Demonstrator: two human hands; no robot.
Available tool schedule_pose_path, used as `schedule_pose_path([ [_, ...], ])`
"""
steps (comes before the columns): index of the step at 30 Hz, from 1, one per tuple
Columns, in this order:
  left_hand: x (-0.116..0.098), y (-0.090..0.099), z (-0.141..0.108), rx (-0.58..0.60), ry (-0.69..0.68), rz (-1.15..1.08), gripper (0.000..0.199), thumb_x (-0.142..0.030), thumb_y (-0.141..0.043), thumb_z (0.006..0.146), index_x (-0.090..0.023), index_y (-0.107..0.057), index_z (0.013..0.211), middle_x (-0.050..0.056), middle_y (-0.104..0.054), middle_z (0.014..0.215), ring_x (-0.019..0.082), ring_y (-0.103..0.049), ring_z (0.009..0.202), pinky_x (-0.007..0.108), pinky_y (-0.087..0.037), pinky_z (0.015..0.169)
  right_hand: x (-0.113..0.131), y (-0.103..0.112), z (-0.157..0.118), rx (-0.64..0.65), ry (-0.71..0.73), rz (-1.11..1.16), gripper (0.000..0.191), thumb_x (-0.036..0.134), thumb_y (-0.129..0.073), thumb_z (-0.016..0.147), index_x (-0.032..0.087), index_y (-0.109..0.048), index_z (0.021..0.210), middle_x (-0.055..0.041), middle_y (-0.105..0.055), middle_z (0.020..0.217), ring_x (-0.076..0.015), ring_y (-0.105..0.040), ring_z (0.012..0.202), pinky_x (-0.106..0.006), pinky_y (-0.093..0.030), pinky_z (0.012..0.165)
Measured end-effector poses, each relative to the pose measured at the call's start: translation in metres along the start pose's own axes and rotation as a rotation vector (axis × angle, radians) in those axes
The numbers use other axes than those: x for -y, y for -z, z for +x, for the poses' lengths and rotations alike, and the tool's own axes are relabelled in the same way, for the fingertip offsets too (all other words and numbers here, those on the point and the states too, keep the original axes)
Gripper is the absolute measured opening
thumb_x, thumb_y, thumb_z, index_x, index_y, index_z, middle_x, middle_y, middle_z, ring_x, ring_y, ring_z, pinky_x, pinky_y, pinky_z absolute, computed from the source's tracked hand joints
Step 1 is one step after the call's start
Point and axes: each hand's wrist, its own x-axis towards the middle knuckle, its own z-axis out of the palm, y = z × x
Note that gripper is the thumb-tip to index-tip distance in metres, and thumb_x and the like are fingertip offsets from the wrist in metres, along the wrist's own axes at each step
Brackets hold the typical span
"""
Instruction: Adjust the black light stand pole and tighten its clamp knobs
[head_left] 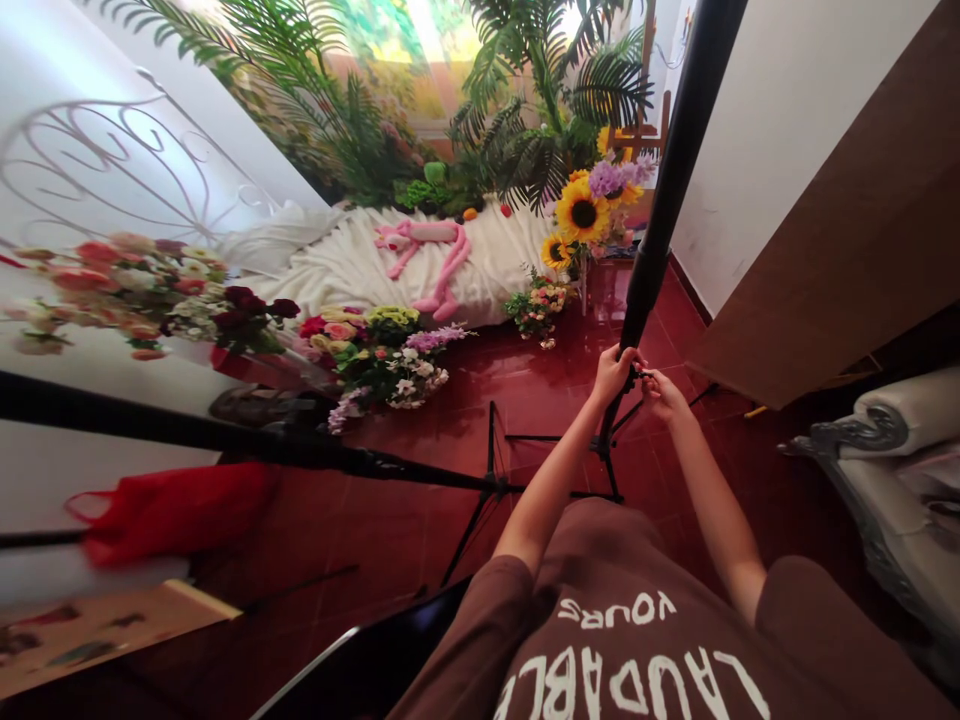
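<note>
A tall black light stand (651,255) rises in front of me and leaves the view at the top. Its thin legs spread on the red floor. My left hand (616,374) is wrapped round the pole low down. On the pole's right side, the fingers of my right hand (661,394) pinch a small black knob (642,374) that juts out just beside my left hand. Both forearms reach forward, and my fingers partly cover the knob.
Another black stand (390,468) slants across the left. Beyond lie artificial flowers (394,365), a white-draped couch (322,265) with a pink plush toy (435,240), sunflowers (583,212) and palm fronds. A red bag (180,510) is at left; an ornate armchair (900,430) stands right.
</note>
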Motion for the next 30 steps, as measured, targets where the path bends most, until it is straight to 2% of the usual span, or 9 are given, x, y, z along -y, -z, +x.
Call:
schedule_pose_path([
  [4,0.003,0.004,-0.002,0.01,0.006,0.035,0.059,-0.07,-0.053,0.077,-0.013,-0.062,0.065,0.005,-0.064,0.062,0.009,-0.057,0.055,0.02,-0.045,0.053,-0.014,-0.004,-0.016,-0.131,0.14,-0.101,0.028,0.046,-0.058,0.08,0.019,-0.06,0.089,-0.0001,-0.068,0.066,-0.0098,-0.057,0.049,-0.018,-0.034,0.039],
  [7,0.011,0.009,-0.004,0.028,0.024,0.023,0.061,-0.072,-0.056,0.074,-0.013,-0.061,0.064,0.003,-0.062,0.06,0.008,-0.053,0.052,0.02,-0.043,0.05,-0.019,-0.002,-0.024,-0.118,0.248,-0.202,0.048,0.063,-0.059,0.075,0.02,-0.059,0.096,-0.0012,-0.07,0.072,-0.0109,-0.057,0.051,-0.02,-0.033,0.041],
  [10,0.016,0.01,-0.007,0.032,0.054,-0.001,0.063,-0.076,-0.057,0.07,-0.013,-0.061,0.066,0.001,-0.059,0.06,0.007,-0.05,0.048,0.02,-0.041,0.045,-0.023,0.001,-0.026,-0.103,0.305,-0.3,0.059,0.071,-0.06,0.07,0.022,-0.057,0.101,-0.0011,-0.07,0.074,-0.0114,-0.055,0.051,-0.02,-0.031,0.04],
  [14,0.014,0.01,-0.01,0.028,0.063,-0.002,0.064,-0.078,-0.056,0.069,-0.013,-0.06,0.067,0.0,-0.057,0.06,0.006,-0.049,0.047,0.019,-0.04,0.043,-0.03,0.003,-0.022,-0.126,0.414,-0.424,0.061,0.078,-0.051,0.073,0.023,-0.052,0.099,0.0007,-0.066,0.067,-0.0124,-0.053,0.049,-0.023,-0.036,0.046],
  [17,0.011,0.01,-0.014,0.039,0.075,-0.019,0.063,-0.078,-0.055,0.07,-0.014,-0.059,0.072,-0.001,-0.055,0.06,0.006,-0.048,0.046,0.019,-0.04,0.042,-0.034,0.003,-0.02,-0.196,0.492,-0.58,0.059,0.08,-0.04,0.079,0.025,-0.05,0.097,0.0031,-0.06,0.062,-0.0138,-0.053,0.051,-0.026,-0.04,0.054],
  [22,0.014,0.01,-0.018,0.032,0.073,-0.03,0.061,-0.076,-0.054,0.072,-0.016,-0.058,0.079,-0.001,-0.054,0.064,0.007,-0.05,0.049,0.02,-0.043,0.043,-0.029,0.002,-0.02,-0.302,0.586,-0.828,0.06,0.08,-0.027,0.084,0.024,-0.049,0.09,-0.0003,-0.06,0.069,-0.0189,-0.058,0.064,-0.029,-0.038,0.063],
  [30,0.023,0.008,-0.021,0.003,0.056,0.008,0.056,-0.072,-0.051,0.078,-0.017,-0.058,0.083,-0.001,-0.054,0.066,0.008,-0.051,0.052,0.02,-0.045,0.048,-0.021,-0.003,-0.015,-0.384,0.523,-0.897,0.062,0.083,-0.023,0.081,0.025,-0.042,0.072,-0.0007,-0.056,0.064,-0.019,-0.053,0.061,-0.029,-0.032,0.062],
])
